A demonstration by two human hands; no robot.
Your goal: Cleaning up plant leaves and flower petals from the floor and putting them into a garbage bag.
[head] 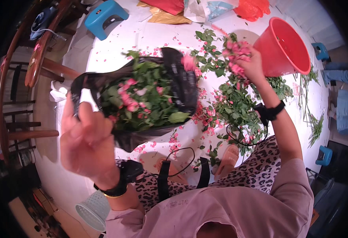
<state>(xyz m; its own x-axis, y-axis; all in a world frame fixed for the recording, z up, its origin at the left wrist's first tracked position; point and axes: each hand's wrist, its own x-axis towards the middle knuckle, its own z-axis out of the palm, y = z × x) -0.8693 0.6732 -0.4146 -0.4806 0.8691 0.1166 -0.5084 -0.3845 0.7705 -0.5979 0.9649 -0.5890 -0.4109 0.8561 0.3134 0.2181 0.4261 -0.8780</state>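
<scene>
My left hand (87, 142) grips the handle loop of a black plastic bag (181, 86), whose mouth gapes upward. Green leaves (150, 77) and pink petals (127, 98) fill the bag. Beside the red bucket, my right hand (248, 65) is closed on a bunch of pink petals and flower heads (236, 53), held above the floor litter. A blurred pink clump (188, 62) shows at the bag's right edge. Below my right hand lies a heap of leafy rose cuttings (236, 101) mixed with petals.
A red bucket (303, 47) stands tilted in view at the upper right. Cut green stems (315, 128) lie farther right. A blue stool (105, 16) and wooden furniture (47, 38) are at the upper left. A perforated basket (95, 209) sits lower left. Cables hang near my wrists.
</scene>
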